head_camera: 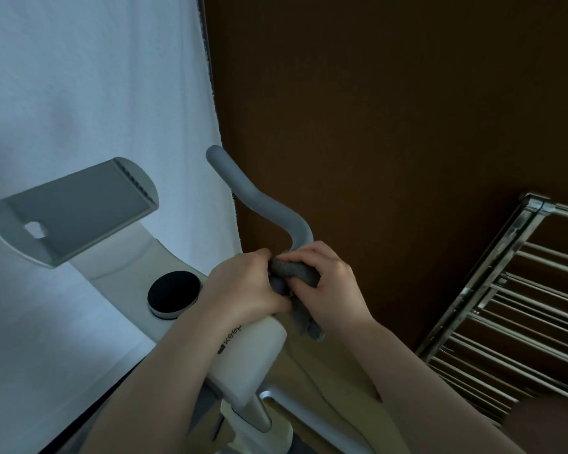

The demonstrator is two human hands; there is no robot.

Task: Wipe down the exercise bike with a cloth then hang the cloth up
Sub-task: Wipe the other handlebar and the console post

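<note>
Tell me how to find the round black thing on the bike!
Start at the white exercise bike and its flat grey tablet holder. Just below that sits the black knob, left of the left hand. It's the only round, black part.

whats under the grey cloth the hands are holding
The cloth is wrapped around the base of the grey handlebar, gripped by both hands: left, right. The bar section beneath is covered, so its surface can't be seen.

To your right, the chrome metal drying rack (pixel 505 306) stands near the curved grey foam handlebar (pixel 259 204); open brown floor lies between. On your left, the grey tablet holder (pixel 73 208) crowds the white sheet (pixel 95 77).
</note>
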